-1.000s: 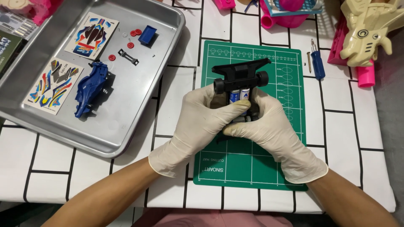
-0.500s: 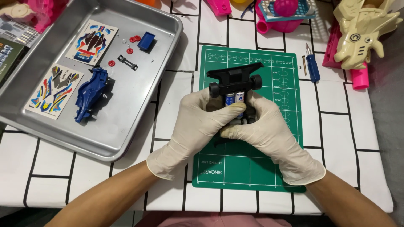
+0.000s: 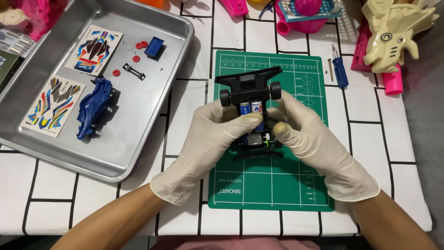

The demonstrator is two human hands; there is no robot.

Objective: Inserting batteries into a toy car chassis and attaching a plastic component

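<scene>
1. Gloves cover both hands, which meet over the green cutting mat (image 3: 273,185), the landmark for everything else here.
2. The left hand (image 3: 208,139) curls around the left side of a black toy car chassis (image 3: 252,111), its thumb lying across the two batteries (image 3: 252,109) seated in the middle of the frame.
3. The right hand (image 3: 310,139) closes on the chassis from the right, fingertips bent in against its side near the batteries; both hands have a firm hold on it, fingers mostly closed.
4. The chassis sits above the upper half of the mat, wheels showing at its far end; whether it rests on the mat or is lifted clear I cannot tell.
5. Left of the mat lies a metal tray (image 3: 138,153). In it are a blue car body shell (image 3: 95,113), two sticker sheets (image 3: 53,105), a small blue block (image 3: 154,47), a few red round bits (image 3: 136,52) and a small black bracket (image 3: 134,71).
6. Right of the mat, near its top corner, lies a blue-handled screwdriver (image 3: 339,69).
7. Further right of that sits a cream toy figure (image 3: 393,32) on pink plastic pieces (image 3: 391,78).
8. Beyond the mat's far edge stand more pink toys (image 3: 305,14).
9. All of it rests on a white tablecloth with black grid lines (image 3: 370,111).
</scene>
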